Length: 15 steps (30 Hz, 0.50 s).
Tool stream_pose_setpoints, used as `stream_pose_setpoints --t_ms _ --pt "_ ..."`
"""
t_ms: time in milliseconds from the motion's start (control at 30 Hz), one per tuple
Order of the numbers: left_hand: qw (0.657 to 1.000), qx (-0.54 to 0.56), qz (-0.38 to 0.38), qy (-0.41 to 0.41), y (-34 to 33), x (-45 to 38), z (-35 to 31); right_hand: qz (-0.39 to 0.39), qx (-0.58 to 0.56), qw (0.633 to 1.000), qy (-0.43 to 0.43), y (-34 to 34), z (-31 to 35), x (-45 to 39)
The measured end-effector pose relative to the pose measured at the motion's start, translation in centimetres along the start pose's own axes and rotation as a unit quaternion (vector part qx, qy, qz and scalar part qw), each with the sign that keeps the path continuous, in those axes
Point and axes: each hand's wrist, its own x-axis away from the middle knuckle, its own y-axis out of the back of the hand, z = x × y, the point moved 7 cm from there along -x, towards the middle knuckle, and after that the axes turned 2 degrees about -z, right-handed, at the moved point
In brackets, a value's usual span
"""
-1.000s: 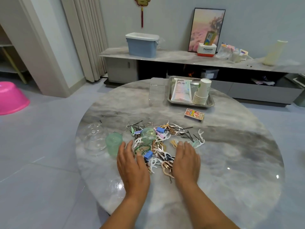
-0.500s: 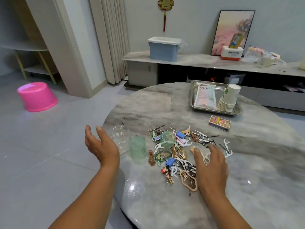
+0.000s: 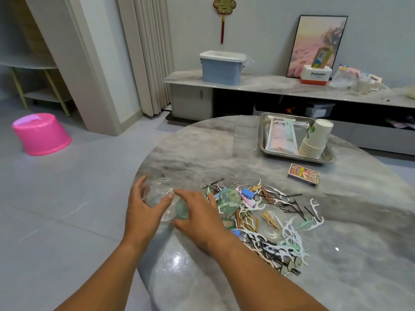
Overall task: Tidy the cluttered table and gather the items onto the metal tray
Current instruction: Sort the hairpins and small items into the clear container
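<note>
My left hand (image 3: 143, 206) curls round a clear plastic dome lid (image 3: 160, 191) near the round marble table's (image 3: 350, 221) left edge. Beside it my right hand (image 3: 198, 213) wraps a small green cup (image 3: 181, 209) between forefinger and thumb. A pile of floss picks, hairpins, binder clips and small trinkets (image 3: 260, 214) spreads to the right of both hands, with a second green round piece (image 3: 229, 197) in it. The metal tray (image 3: 262, 140) stands at the far side and holds a white packet (image 3: 280, 135) and a leaning stack of paper cups (image 3: 314, 141).
A matchbox (image 3: 303, 175) lies in front of the tray and a clear plastic box (image 3: 246, 133) stands left of it. A few paper clips lie near the table's left rim. On the floor is a pink tub (image 3: 41, 133); behind, a sideboard with a blue bin (image 3: 221, 67).
The view turned left. My left hand came in from beyond the table edge onto the clear lid. My right hand left the pile and crossed left to the green cup.
</note>
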Motion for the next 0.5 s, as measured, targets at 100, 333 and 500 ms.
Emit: stream_pose_setpoints --t_ms 100,333,500 --pt "0.999 -0.006 0.044 -0.013 -0.8 -0.8 -0.6 -0.03 -0.07 0.996 -0.036 1.4 -1.3 -0.6" --pt "0.976 -0.089 0.197 -0.037 -3.5 -1.4 -0.2 0.062 -0.101 0.992 -0.037 2.2 -3.1 -1.1" --pt "0.986 -0.126 0.086 -0.071 -4.1 -2.3 -1.9 0.085 -0.139 0.986 -0.034 3.9 -2.9 -2.0"
